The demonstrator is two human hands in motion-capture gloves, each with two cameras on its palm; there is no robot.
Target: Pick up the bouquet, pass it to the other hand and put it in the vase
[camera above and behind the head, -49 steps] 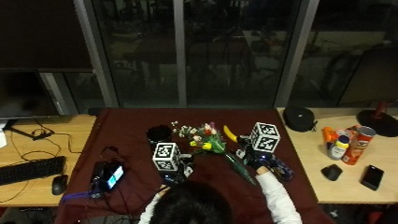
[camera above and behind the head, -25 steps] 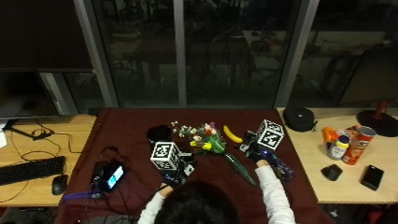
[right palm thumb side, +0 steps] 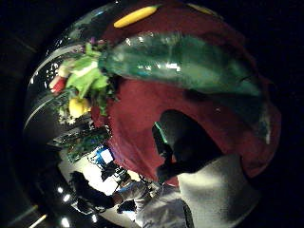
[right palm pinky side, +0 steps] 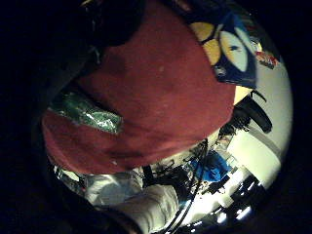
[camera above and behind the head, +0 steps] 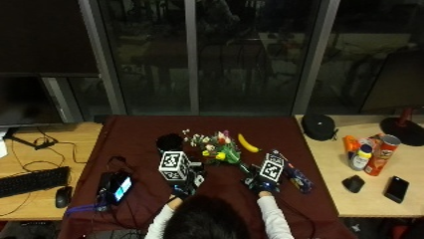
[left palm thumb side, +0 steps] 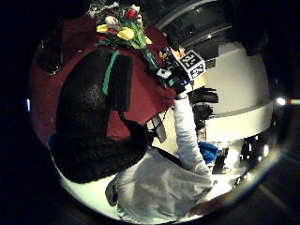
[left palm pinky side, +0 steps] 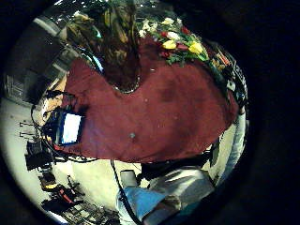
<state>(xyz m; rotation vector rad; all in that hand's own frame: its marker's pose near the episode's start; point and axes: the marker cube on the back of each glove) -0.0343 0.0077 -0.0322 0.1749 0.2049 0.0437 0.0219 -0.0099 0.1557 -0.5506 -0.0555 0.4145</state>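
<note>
Since half a second back, the right hand point(camera above and behind the head: 265, 185) has crept a little toward 12 o'clock along the bouquet's stem end; I see the bouquet point(camera above and behind the head: 222, 151) itself unshifted on the dark red cloth point(camera above and behind the head: 132, 144).

Right hand: low on the cloth, forearm reaching up from the person's white sleeve. Its thumb-side palm view is filled by the green glossy wrap point(right palm thumb side: 190, 61) of the stems, so the palm sits right against it. Whether the fingers are curled round the wrap I cannot tell from any view.

Left hand point(camera above and behind the head: 184, 185): at about 9 o'clock of the right one, well apart from the stems, also low over the cloth. From its own thumb-side view a black gloved thumb point(left palm thumb side: 119, 89) stands straight and nothing lies in the palm, so I log it as relaxed and holding nothing.

Bouquet: lying flat, blooms toward 11 o'clock, stems toward 5 o'clock. Yellow, red and white heads (small, bunched) with green leaves, stems sheathed in crinkled translucent green film.

Vase point(camera above and behind the head: 169, 142): dark, round-mouthed, upright at 9 o'clock of the blooms, just beside them. Its glassy mottled wall point(left palm pinky side: 123, 47) looms in the left little-finger view.

Banana point(camera above and behind the head: 248, 143): yellow, curved, at 3 o'clock of the blooms.
</note>
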